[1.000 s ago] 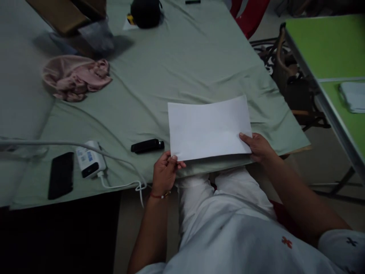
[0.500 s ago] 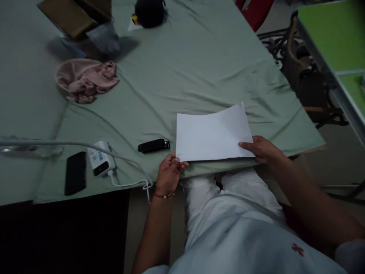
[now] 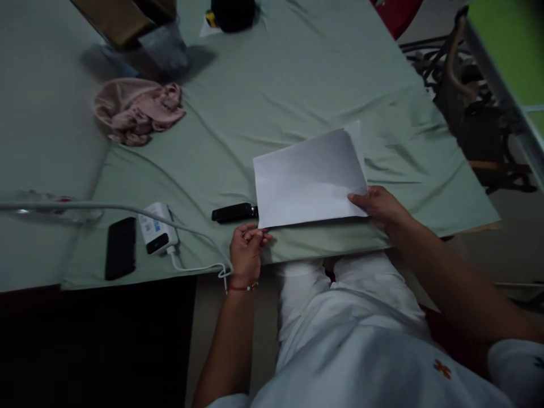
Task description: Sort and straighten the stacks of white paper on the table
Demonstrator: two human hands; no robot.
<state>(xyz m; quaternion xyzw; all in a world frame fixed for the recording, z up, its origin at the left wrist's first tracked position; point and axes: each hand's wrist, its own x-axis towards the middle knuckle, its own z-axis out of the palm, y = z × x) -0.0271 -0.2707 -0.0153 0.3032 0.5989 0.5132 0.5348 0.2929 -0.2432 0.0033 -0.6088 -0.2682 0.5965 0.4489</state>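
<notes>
White sheets of paper (image 3: 308,178) are held in both hands above the near edge of the cloth-covered table. My left hand (image 3: 247,246) pinches their lower left corner between thumb and fingers. On the lower right side, my right hand (image 3: 380,207) grips the sheets, thumb on top and fingers underneath, out of sight. Their right side is raised, and the edge of another sheet shows behind the top one. A black stapler (image 3: 233,212) lies just left of the paper, close above my left hand; its right tip meets the paper's edge in view.
Left on the green tablecloth (image 3: 297,68) lie a black phone (image 3: 120,248), a white power bank (image 3: 158,226) with a cable, and a crumpled pink cloth (image 3: 142,110). A cardboard box (image 3: 114,22) and a black object (image 3: 233,14) stand farther back. A green table (image 3: 510,51) is at right.
Both hands have lifted the paper and shifted it slightly left and away from me. Its right side now tilts up, and its left edge has come up to the stapler. The camera view has shifted slightly.
</notes>
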